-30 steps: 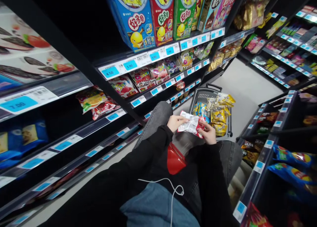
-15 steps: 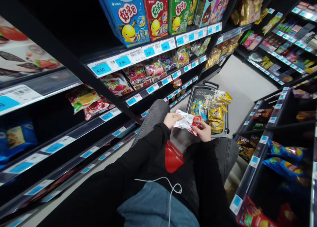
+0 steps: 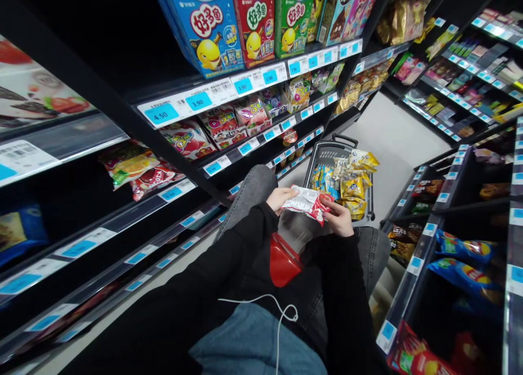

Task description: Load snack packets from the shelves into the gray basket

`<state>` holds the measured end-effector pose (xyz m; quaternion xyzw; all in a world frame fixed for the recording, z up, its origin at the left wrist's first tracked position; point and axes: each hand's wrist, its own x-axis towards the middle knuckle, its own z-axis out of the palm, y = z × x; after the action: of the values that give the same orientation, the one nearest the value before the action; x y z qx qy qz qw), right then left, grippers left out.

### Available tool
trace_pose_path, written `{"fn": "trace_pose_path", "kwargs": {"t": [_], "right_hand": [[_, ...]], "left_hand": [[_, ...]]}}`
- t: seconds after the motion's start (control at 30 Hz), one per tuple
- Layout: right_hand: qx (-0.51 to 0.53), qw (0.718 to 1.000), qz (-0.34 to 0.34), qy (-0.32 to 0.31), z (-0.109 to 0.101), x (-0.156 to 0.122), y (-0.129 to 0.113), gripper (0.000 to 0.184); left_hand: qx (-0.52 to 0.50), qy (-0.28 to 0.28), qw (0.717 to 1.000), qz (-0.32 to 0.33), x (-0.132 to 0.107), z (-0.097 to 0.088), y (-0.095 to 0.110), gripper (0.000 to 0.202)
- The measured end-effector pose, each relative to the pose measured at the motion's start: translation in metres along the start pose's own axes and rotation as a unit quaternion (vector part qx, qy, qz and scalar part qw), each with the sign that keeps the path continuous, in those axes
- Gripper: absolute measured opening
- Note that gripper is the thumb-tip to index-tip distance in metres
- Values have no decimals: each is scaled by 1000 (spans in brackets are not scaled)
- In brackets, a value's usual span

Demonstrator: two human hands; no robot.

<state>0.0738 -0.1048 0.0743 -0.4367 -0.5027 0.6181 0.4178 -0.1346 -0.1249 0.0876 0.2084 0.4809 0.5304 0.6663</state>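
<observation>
A silver and red snack packet (image 3: 307, 203) is held above my knees between both hands. My left hand (image 3: 280, 198) grips its left end with fingers closed. My right hand (image 3: 338, 218) pinches the right, red end. Just beyond the packet stands a grey shopping basket (image 3: 329, 153) piled with yellow and blue snack bags (image 3: 352, 185). My legs are bent in grey jeans, and a red pouch (image 3: 283, 261) lies in my lap.
Black shelves with blue price tags (image 3: 160, 113) line the left side, holding cartoon snack boxes (image 3: 209, 26) and candy bags (image 3: 186, 139). Another shelf unit with chip bags (image 3: 466, 249) stands close on the right. A pale floor aisle (image 3: 400, 135) runs ahead. A white cable (image 3: 281, 313) crosses my lap.
The view has drifted slightly, so shelves sit a little lower-left. The packet has tilted flatter between my hands, which stay in the same grip.
</observation>
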Motion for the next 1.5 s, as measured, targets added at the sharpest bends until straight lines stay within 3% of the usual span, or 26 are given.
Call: {"fn": "trace_pose_path", "kwargs": {"t": [0.13,0.23,0.37,0.57,0.8,0.9,1.0,1.13,1.23,1.4,1.5], "right_hand": [[-66,996,-51,29,3,-5,-9,24],[-105,987,-94,78,8,-7,-13,18],[-99,989,-68,87,15,-3,-12,25],[34,980,108,164,22,8,-1,38],[-19,978,32,203,25,10,2,33],[-62,977,1,204,23,9,2,33],[-44,981,13,188,21,5,1,38],[11,989,57,134,22,1,-4,63],[41,989,70,125,21,1,-8,70],[97,986,118,72,19,-1,-11,45],[116,983,125,61,22,-2,-9,43]], "left_hand": [[-20,-51,996,-75,-2,-3,0,34],[0,-53,995,-79,-1,-3,-2,34],[64,3,998,-5,4,-2,-7,32],[184,32,970,157,11,-1,-12,19],[232,60,956,168,17,-3,-15,23],[228,57,957,167,16,-4,-13,23],[188,48,966,170,13,-5,-13,28],[117,28,980,156,9,-3,-11,65],[76,31,988,132,5,1,-9,87],[41,-33,999,9,0,7,-7,55],[34,-26,999,7,-1,9,-8,51]]}}
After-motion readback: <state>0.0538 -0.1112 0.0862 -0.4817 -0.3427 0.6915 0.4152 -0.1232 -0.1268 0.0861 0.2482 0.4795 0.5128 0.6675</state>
